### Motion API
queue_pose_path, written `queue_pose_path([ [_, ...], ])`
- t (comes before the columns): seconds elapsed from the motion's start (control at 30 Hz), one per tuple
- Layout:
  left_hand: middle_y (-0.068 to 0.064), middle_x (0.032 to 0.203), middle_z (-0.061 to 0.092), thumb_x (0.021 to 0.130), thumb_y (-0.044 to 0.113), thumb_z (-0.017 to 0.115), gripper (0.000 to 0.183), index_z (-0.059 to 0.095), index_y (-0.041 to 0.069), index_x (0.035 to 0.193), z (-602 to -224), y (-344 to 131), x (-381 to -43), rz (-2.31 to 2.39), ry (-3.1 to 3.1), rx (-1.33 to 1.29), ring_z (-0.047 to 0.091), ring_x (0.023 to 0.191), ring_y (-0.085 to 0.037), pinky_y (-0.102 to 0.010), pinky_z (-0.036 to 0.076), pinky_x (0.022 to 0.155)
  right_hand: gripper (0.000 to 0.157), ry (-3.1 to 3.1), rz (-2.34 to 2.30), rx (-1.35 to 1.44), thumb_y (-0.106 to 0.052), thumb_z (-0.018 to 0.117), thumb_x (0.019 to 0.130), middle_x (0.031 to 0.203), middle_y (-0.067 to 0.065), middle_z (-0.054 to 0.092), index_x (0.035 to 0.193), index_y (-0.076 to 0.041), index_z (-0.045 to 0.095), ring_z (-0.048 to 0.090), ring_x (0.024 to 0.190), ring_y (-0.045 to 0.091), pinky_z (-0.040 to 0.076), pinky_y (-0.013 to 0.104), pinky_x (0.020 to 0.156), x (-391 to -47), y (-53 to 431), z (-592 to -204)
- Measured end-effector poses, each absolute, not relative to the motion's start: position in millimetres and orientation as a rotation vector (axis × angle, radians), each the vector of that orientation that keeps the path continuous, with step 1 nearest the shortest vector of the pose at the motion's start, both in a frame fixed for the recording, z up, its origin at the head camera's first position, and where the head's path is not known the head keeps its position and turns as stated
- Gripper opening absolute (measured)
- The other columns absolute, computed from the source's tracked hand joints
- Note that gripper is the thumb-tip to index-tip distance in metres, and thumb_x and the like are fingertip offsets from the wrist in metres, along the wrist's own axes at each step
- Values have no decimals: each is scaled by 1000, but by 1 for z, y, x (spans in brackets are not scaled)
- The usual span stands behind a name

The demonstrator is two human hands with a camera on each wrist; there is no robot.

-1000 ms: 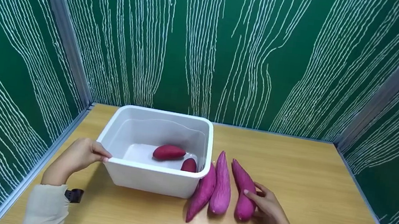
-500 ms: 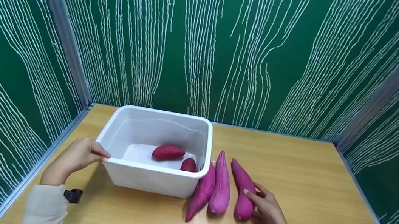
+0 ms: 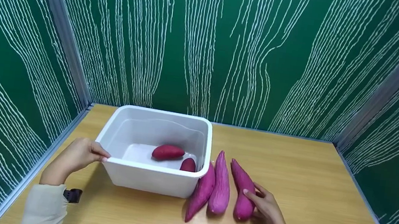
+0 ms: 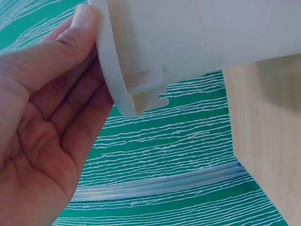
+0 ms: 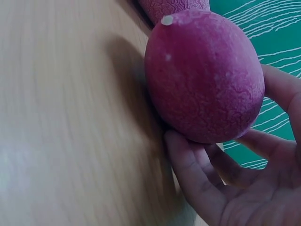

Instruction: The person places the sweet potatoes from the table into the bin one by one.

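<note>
At the near left corner of a white plastic bin (image 3: 149, 180), my left hand (image 3: 80, 154) pinches the rim; the left wrist view shows the thumb on one side of the rim (image 4: 113, 66) and fingers behind it. Two dark red sweet potatoes (image 3: 168, 152) lie inside the bin. My right hand (image 3: 267, 206) grips a long magenta sweet potato (image 3: 242, 193), thumb on top and fingers around its right side. In the right wrist view its rounded end (image 5: 202, 80) faces the camera, with fingertips low against the table. Part of the fingers is hidden behind it.
Two more long magenta sweet potatoes lie between bin and right hand: one (image 3: 220, 190) in the middle, one (image 3: 201, 196) against the bin's right side. The wooden table (image 3: 310, 171) is enclosed by green, white-lined walls (image 3: 199, 51) with metal corner posts (image 3: 389, 82).
The right hand and sleeve have shifted very slightly left, still holding the same sweet potato. The left hand keeps its pinch on the bin rim. Bin and other sweet potatoes look unmoved.
</note>
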State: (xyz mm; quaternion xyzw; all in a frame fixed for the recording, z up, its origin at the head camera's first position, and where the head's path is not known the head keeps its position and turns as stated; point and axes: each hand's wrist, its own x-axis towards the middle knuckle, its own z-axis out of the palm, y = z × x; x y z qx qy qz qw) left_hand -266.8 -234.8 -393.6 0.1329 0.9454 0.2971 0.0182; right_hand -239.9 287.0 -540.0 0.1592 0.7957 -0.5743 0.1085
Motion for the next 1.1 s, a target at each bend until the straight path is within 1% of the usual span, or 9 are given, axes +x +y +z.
queue_pose_path([
  [0.1,-14,95,74,80,3,74,12,78,6,90,-394,-235,-266,910,2952,424,66,93,-28,-53,53,89,81,2398,-1645,476,-44,65,89,146,35,32,149,-3,29,49,124,39,48,45,100,-239,285,-539],
  [0.13,-14,96,74,80,3,74,12,78,5,90,-394,-235,-266,910,2953,427,66,93,-28,-53,53,89,81,2401,-1646,481,-43,65,89,146,35,32,149,-3,30,48,125,40,48,45,100,-239,285,-539],
  [0.4,-14,97,74,80,1,73,12,78,6,90,-395,-236,-267,918,2939,400,66,93,-27,-53,53,89,80,2354,-1735,530,-41,65,90,146,33,31,149,-2,29,47,124,41,52,45,95,-237,281,-542],
  [0.57,-14,97,74,81,1,73,12,78,5,90,-394,-236,-268,927,2931,387,66,94,-27,-52,53,90,78,2385,-1731,573,-42,63,91,146,32,31,149,-2,30,44,127,46,48,48,99,-236,277,-543],
  [0.73,-14,97,74,81,1,72,13,78,6,91,-393,-236,-267,929,2920,363,67,94,-27,-52,53,90,79,2409,-1734,570,-44,62,91,148,31,32,149,-2,30,42,129,46,42,52,105,-235,275,-545],
  [0.8,-14,97,74,81,1,72,13,78,6,91,-392,-236,-266,930,2915,354,67,94,-27,-52,53,90,80,2396,-1746,569,-44,62,91,149,30,31,149,-2,28,42,129,45,43,52,105,-234,274,-545],
  [0.87,-14,97,74,81,1,72,13,78,7,92,-392,-235,-266,934,2913,352,67,94,-27,-52,53,90,80,2394,-1749,571,-44,61,91,149,29,31,150,-2,27,44,128,44,45,50,103,-233,274,-545],
  [0.97,-14,97,74,81,2,73,13,78,6,91,-393,-235,-266,929,2932,387,66,94,-27,-52,53,90,80,2404,-1745,590,-44,61,91,149,29,32,150,-3,26,50,122,38,53,42,92,-232,273,-545],
  [1.1,-14,95,74,80,2,73,12,78,6,91,-395,-236,-267,930,2955,430,66,93,-27,-53,53,90,79,2442,-1747,589,-43,61,91,145,29,37,150,-3,28,56,112,31,56,34,79,-232,271,-545],
])
